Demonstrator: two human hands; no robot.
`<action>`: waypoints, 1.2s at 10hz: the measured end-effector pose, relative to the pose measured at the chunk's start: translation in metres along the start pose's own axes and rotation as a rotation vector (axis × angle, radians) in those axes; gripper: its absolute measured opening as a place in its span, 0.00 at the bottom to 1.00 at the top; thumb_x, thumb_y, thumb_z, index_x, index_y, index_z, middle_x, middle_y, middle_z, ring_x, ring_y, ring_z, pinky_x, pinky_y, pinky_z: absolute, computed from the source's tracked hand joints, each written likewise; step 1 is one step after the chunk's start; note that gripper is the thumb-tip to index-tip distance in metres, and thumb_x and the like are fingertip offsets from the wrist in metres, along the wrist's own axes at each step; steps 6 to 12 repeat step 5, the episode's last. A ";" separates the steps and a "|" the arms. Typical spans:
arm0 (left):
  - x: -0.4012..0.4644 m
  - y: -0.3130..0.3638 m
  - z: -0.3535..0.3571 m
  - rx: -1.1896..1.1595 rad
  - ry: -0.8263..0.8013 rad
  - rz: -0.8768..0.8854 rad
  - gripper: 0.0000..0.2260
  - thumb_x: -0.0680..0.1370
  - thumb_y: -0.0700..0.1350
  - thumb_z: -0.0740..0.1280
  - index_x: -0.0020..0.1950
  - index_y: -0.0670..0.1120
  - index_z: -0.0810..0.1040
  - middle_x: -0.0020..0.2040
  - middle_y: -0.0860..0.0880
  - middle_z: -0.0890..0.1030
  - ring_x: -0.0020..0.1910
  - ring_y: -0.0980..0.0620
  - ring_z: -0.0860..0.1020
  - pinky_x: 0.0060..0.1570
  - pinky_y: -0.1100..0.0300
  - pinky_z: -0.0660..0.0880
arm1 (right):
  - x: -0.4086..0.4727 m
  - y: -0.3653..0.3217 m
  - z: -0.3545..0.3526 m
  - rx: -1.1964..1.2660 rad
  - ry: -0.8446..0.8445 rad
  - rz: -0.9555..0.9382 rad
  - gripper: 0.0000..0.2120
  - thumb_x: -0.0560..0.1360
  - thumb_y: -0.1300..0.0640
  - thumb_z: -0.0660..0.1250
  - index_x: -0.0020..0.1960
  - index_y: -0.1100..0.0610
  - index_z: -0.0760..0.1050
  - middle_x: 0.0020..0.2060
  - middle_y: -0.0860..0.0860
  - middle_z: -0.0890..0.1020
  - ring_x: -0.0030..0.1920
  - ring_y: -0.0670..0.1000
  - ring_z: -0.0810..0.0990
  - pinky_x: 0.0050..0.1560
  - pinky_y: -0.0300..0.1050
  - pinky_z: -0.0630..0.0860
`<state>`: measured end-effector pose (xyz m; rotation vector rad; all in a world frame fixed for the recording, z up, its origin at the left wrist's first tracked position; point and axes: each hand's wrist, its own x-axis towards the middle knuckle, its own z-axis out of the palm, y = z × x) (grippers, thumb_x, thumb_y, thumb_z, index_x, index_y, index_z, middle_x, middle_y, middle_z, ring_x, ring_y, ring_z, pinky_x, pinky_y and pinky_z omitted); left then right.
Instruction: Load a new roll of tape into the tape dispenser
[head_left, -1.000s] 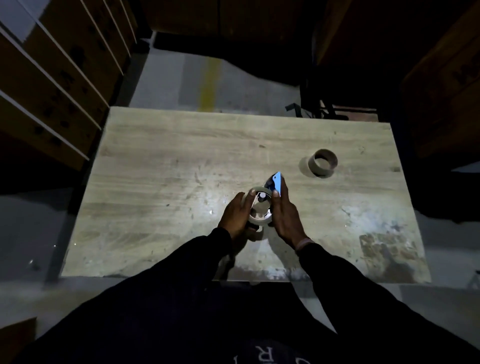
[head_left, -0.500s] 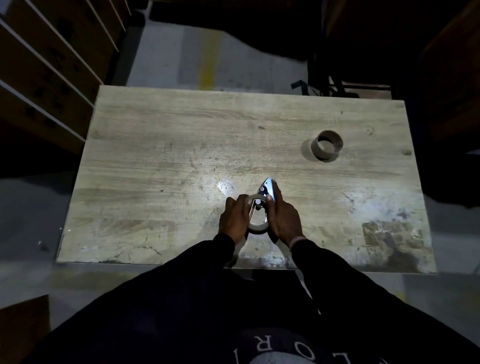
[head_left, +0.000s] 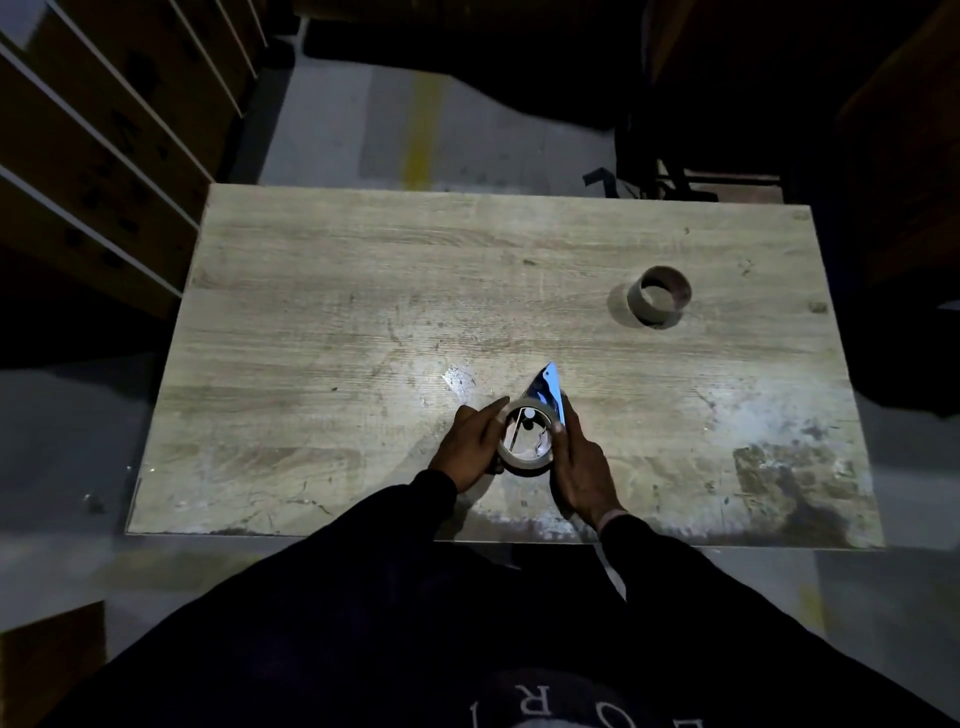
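Note:
A roll of clear tape (head_left: 523, 462) sits on the tape dispenser near the table's front edge, its hub showing through the core. The dispenser's shiny blue metal front plate (head_left: 548, 388) points away from me, beyond the roll. My left hand (head_left: 470, 449) grips the roll's left side. My right hand (head_left: 581, 465) wraps the dispenser on the right, thumb on the roll's rim. An empty brown cardboard core (head_left: 658, 297) stands upright at the back right of the table.
The worn wooden table (head_left: 322, 322) is dimly lit, with dark stains near its front right corner. Shelves of cardboard boxes (head_left: 98, 135) line the left. A dark stand (head_left: 654, 182) is behind the table. A box corner (head_left: 47, 660) shows at bottom left.
Both hands with the dispenser and roll have come down from a raised, tilted hold to rest low on the table; the roll now lies flatter in the frame.

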<state>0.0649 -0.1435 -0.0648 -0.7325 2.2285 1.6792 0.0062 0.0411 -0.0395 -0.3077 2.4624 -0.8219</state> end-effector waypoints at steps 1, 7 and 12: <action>-0.005 0.012 -0.002 -0.041 -0.006 0.026 0.21 0.86 0.56 0.57 0.70 0.44 0.78 0.38 0.33 0.77 0.25 0.55 0.80 0.32 0.64 0.79 | 0.001 -0.002 0.002 -0.065 0.001 0.023 0.28 0.89 0.49 0.50 0.87 0.44 0.47 0.28 0.42 0.72 0.27 0.47 0.70 0.29 0.45 0.61; -0.020 0.026 -0.028 0.323 0.060 0.054 0.21 0.86 0.55 0.57 0.74 0.44 0.75 0.57 0.36 0.78 0.58 0.40 0.81 0.52 0.56 0.72 | 0.003 -0.007 -0.020 0.016 -0.118 0.069 0.33 0.88 0.38 0.49 0.87 0.47 0.44 0.30 0.54 0.79 0.29 0.54 0.76 0.33 0.48 0.65; -0.020 0.026 -0.028 0.323 0.060 0.054 0.21 0.86 0.55 0.57 0.74 0.44 0.75 0.57 0.36 0.78 0.58 0.40 0.81 0.52 0.56 0.72 | 0.003 -0.007 -0.020 0.016 -0.118 0.069 0.33 0.88 0.38 0.49 0.87 0.47 0.44 0.30 0.54 0.79 0.29 0.54 0.76 0.33 0.48 0.65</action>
